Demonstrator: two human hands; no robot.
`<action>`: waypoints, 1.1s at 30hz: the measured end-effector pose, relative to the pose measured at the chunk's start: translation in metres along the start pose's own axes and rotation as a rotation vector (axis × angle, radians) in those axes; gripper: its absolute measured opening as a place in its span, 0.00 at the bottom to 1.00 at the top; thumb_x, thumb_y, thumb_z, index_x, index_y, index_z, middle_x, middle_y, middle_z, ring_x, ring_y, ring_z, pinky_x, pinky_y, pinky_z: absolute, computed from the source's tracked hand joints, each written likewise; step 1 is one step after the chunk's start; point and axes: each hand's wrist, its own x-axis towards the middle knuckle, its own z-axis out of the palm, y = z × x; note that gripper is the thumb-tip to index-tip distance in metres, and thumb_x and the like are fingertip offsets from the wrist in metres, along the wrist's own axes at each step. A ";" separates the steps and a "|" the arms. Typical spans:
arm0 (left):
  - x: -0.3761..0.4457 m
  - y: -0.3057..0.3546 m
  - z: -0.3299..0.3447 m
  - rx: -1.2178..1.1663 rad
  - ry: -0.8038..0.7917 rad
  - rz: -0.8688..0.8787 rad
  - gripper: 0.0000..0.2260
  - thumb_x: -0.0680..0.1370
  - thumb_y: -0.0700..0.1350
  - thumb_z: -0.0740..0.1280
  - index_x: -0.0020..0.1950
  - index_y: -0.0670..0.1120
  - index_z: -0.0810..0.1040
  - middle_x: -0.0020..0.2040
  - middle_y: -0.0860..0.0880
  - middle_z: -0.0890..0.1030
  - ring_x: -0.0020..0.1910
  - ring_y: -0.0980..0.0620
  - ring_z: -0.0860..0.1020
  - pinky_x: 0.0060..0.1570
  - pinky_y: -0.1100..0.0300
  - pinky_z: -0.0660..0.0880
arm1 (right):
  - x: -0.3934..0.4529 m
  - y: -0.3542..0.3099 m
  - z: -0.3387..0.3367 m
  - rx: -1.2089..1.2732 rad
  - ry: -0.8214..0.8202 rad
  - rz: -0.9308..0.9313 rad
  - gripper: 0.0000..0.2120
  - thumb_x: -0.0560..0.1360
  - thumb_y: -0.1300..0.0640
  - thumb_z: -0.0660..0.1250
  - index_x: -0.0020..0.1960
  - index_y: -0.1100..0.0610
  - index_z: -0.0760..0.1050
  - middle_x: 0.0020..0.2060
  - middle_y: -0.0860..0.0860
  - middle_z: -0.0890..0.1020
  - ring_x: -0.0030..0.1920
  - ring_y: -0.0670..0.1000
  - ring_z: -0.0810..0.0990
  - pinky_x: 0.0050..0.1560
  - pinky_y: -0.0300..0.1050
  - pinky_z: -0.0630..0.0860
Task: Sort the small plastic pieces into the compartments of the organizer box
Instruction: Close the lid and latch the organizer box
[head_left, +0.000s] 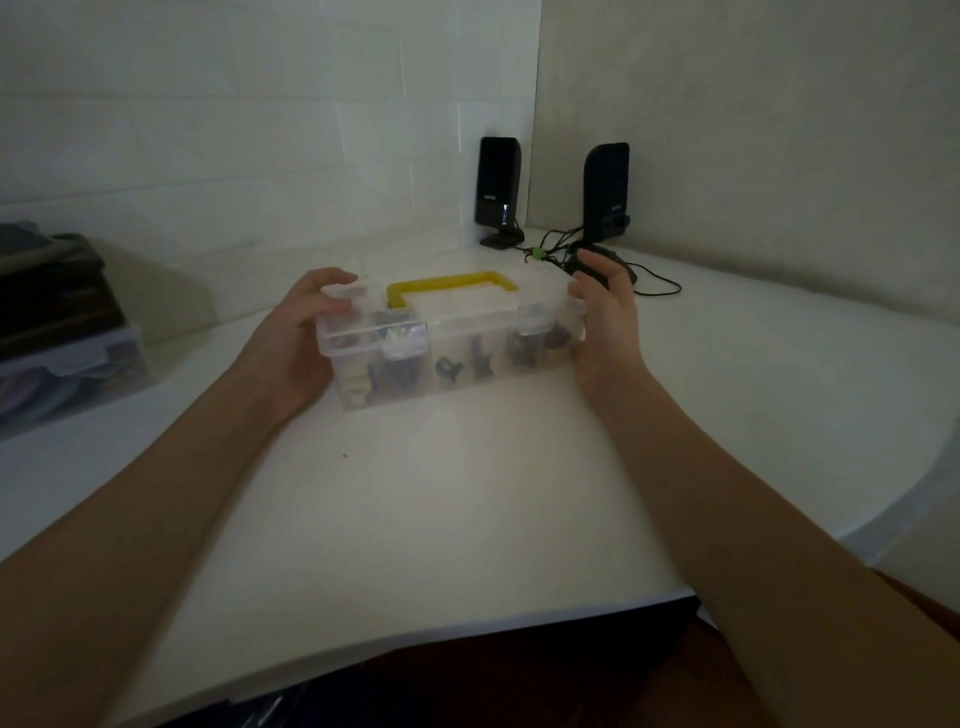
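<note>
Hands bracket the closed organizer box (452, 338) on the desk (415, 493): left hand (298, 332) curls over its left end, right hand (605, 317) grips its right end.

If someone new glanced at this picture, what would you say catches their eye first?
Probably the yellow handle on the shut lid of the clear organizer box mid-table, gripped at its ends by the left hand and right hand. Behind it, two black speakers occupy the corner.
</note>
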 end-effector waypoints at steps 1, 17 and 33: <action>-0.001 0.000 0.002 0.020 -0.009 0.025 0.19 0.73 0.32 0.56 0.35 0.51 0.81 0.39 0.50 0.79 0.38 0.54 0.77 0.36 0.65 0.73 | -0.001 -0.001 0.000 -0.042 -0.029 -0.023 0.13 0.74 0.66 0.58 0.52 0.52 0.76 0.38 0.48 0.75 0.39 0.47 0.73 0.42 0.45 0.70; -0.056 0.000 0.023 0.565 0.144 0.175 0.13 0.76 0.38 0.67 0.54 0.48 0.65 0.48 0.53 0.71 0.34 0.69 0.74 0.35 0.72 0.72 | -0.032 -0.010 -0.023 -0.375 -0.425 -0.046 0.11 0.75 0.50 0.66 0.54 0.50 0.67 0.42 0.50 0.75 0.38 0.47 0.75 0.41 0.42 0.76; -0.103 0.003 0.040 0.906 0.477 0.139 0.30 0.61 0.55 0.78 0.60 0.58 0.71 0.58 0.52 0.76 0.53 0.52 0.76 0.46 0.67 0.73 | -0.050 0.000 -0.024 -0.498 -0.368 -0.142 0.22 0.66 0.54 0.75 0.53 0.40 0.68 0.47 0.57 0.82 0.48 0.55 0.81 0.50 0.52 0.79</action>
